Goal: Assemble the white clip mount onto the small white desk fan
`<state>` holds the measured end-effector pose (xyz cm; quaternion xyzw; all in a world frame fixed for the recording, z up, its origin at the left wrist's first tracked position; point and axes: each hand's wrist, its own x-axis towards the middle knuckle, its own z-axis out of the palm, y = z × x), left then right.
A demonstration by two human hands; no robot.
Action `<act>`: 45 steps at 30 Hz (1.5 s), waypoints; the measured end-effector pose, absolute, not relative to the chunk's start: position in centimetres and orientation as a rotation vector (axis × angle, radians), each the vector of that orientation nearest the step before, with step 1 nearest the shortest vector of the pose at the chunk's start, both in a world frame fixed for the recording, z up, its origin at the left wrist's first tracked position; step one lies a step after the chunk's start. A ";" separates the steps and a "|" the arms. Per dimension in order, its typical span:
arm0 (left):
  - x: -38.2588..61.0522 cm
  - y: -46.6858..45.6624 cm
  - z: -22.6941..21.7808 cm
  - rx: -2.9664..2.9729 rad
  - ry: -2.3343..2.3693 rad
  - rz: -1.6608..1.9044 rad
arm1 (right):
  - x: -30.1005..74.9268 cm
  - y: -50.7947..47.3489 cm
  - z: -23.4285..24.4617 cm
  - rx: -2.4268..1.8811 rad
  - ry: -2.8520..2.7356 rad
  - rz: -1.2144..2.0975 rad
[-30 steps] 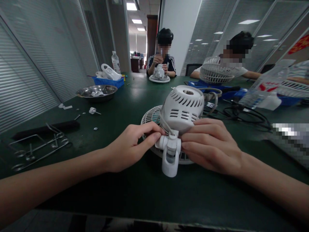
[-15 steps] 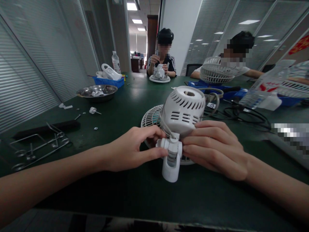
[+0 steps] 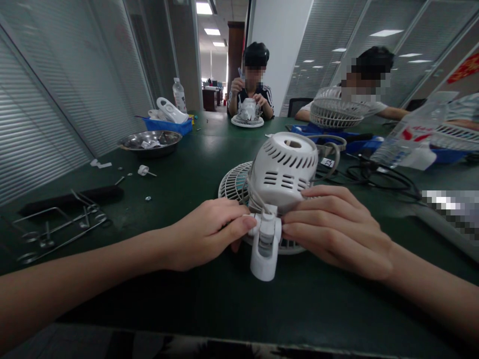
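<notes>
A white fan head (image 3: pixel 286 172) lies face down, its slotted motor housing on top of a round grille (image 3: pixel 234 187). A hinged neck bracket (image 3: pixel 265 259) sticks out from it toward me. The thumb and fingers of my left hand (image 3: pixel 209 232) are closed on a small white knob (image 3: pixel 253 223) at the left side of the hinge, largely covered by them. My right hand (image 3: pixel 337 232) grips the fan from the right, fingertips against the hinge and the lower housing. A thin cord runs down the housing's left side.
Left on the green table are bent metal wire parts (image 3: pixel 82 219), a white shafted piece (image 3: pixel 145 170), a metal bowl (image 3: pixel 149 143) and a blue tray (image 3: pixel 168 125). Black cables (image 3: pixel 374 174) and a plastic bottle (image 3: pixel 404 132) stand right. Two people sit across, one handling another fan.
My left fingers have shifted and drawn closer together around the knob. My right hand and the fan have hardly moved. The person opposite has raised one hand slightly.
</notes>
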<state>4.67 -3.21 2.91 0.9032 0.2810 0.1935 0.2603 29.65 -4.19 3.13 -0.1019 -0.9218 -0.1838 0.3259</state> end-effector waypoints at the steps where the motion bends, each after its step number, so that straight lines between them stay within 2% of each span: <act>1: 4.7 -3.2 3.0 2.443 0.758 0.519 | 29.6 -4.2 3.1 -0.265 -2.412 -0.481; 34: 4.7 -3.9 3.4 2.407 0.782 0.432 | 29.2 -3.9 2.7 -0.273 -2.330 -0.438; 45: 4.5 -3.8 3.1 2.495 0.711 0.558 | 28.6 -4.5 2.9 -0.261 -2.298 -0.358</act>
